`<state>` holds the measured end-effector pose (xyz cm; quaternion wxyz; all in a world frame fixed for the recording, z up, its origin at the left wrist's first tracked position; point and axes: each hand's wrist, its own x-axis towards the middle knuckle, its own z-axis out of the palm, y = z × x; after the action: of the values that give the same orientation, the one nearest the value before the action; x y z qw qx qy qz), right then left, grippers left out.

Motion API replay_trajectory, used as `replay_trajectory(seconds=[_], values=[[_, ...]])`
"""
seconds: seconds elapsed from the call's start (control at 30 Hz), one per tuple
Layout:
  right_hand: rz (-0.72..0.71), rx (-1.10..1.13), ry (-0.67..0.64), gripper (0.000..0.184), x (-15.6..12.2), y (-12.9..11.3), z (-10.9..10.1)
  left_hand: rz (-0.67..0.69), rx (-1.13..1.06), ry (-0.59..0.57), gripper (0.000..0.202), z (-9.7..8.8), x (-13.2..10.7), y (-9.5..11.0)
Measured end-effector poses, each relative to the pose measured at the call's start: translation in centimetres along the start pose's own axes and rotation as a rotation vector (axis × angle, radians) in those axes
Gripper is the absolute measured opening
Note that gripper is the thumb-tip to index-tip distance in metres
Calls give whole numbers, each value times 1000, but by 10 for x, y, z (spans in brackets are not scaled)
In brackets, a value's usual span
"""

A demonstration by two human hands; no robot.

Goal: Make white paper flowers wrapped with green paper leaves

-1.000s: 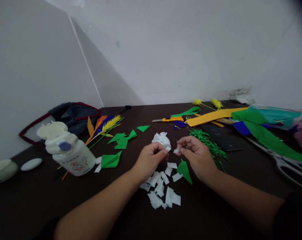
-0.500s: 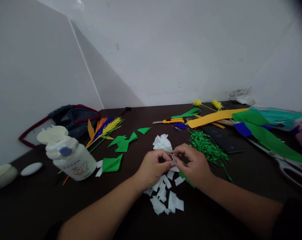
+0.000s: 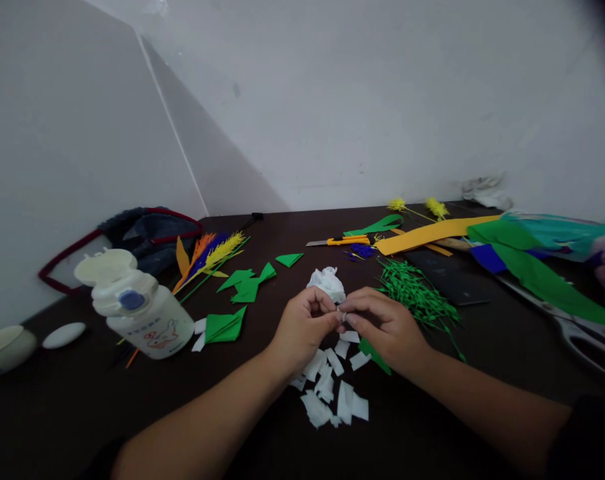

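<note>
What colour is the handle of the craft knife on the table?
Yellow-orange with black details; the head view shows the handle best.

A small white piece [image 3: 343, 317], narrow and bunched, is pinched by the left hand [image 3: 302, 327] and the right hand [image 3: 388, 327], slightly below and right of the frame's centre; most of it is hidden. Thin white scraps [image 3: 315, 407], some overlapping, are scattered across the lower centre, pale against dark.
</note>
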<state>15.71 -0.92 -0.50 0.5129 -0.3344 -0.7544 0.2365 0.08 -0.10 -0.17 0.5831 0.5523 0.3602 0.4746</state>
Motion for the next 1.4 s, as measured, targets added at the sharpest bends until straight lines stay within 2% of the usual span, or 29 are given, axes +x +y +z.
replay_trajectory(seconds=[0.23,0.33,0.4,0.57,0.67,0.73,0.87,1.1,1.4], values=[[318,258,10,6,0,1,6,-32,-51,12,15,1,-1,3],[381,373,34,6,-2,3,11,-35,-46,7,13,2,-3,4],[382,366,58,6,-2,3,12,-27,-39,-8,12,2,-3,5],[315,213,58,3,-2,-2,8,3,-41,-16,13,3,-3,5],[199,48,41,4,-2,-6,5,1,-59,-23,14,2,-2,3],[111,-23,49,5,-1,-6,4,-40,-99,-67,15,1,-1,1],[5,-39,54,10,-1,-4,5,-146,-164,-173,15,-3,0,-2],[-107,31,40,23,-3,1,6,-191,-273,-237,23,-5,-1,1],[-212,-107,17,24,-4,4,4,-258,-111,-256,20,-7,-4,9]])
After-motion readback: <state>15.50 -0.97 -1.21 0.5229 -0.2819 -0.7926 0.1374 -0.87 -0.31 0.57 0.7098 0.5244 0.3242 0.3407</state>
